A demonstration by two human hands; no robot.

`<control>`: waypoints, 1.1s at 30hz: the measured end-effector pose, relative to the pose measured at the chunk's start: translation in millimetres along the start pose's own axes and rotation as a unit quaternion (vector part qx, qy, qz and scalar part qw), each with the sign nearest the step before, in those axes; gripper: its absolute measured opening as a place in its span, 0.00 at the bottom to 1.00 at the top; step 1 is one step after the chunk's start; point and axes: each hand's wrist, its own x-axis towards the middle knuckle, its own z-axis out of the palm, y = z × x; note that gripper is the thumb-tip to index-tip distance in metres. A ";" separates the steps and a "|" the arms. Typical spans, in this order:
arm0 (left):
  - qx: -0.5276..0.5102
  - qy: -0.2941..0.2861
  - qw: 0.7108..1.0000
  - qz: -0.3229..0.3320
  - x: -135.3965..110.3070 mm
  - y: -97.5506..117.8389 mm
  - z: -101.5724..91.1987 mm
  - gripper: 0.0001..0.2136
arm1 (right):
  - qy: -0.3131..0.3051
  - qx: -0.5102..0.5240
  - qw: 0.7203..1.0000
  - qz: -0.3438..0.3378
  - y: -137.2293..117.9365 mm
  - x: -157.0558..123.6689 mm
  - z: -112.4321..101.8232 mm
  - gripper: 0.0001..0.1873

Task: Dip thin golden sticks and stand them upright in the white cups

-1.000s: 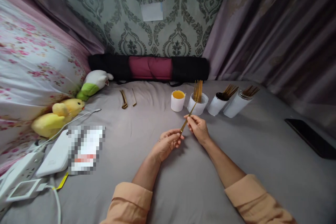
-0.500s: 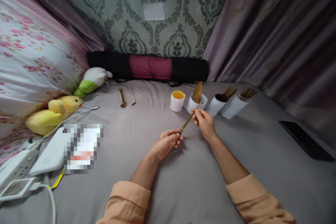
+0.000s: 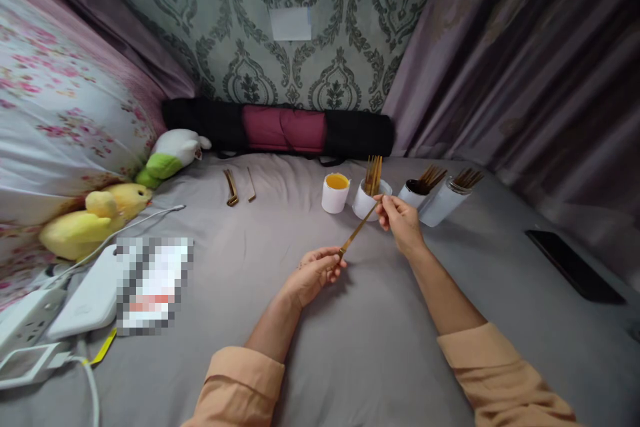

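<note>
My left hand (image 3: 314, 273) pinches the near end of a slim gold utensil (image 3: 358, 232) above the grey bedsheet. My right hand (image 3: 401, 221) pinches its far end, close to a white cup of gold forks (image 3: 371, 192). The utensil slants up and to the right between both hands. A white cup with a yellow inside (image 3: 335, 192) stands just left of the fork cup. To the right stand two more white cups (image 3: 414, 192) (image 3: 444, 200) holding gold cutlery.
Two gold utensils (image 3: 235, 187) lie on the sheet at the back left. A black and maroon roll (image 3: 280, 128) lies against the wall. Plush toys (image 3: 95, 219), a power strip and a white device (image 3: 85, 300) sit on the left. A black phone (image 3: 570, 265) lies at right.
My right hand has slid up the utensil away from me, from near the left hand to its far end beside the fork cup. The left hand has stayed put.
</note>
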 end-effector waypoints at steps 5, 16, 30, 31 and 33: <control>-0.001 -0.006 1.000 0.001 -0.1 -0.1 0.0 0.16 | 0.009 0.001 1.000 -0.011 -3.1 2.8 -6.1 0.17; -0.004 -0.009 1.000 0.005 2.0 -2.4 -4.1 0.16 | 0.031 -0.002 0.999 0.004 -7.3 0.7 -20.1 0.16; -0.010 0.010 1.000 0.006 0.1 0.5 -1.5 0.14 | 0.029 -0.007 0.999 0.026 -11.0 -5.3 -27.6 0.16; -0.009 0.009 1.000 0.009 0.4 0.2 -2.0 0.14 | 0.028 -0.007 0.999 0.025 -11.2 -5.4 -27.9 0.17; -0.009 0.007 1.000 0.015 1.1 -0.7 -3.1 0.13 | 0.027 -0.007 0.999 0.027 -11.3 -5.3 -28.5 0.17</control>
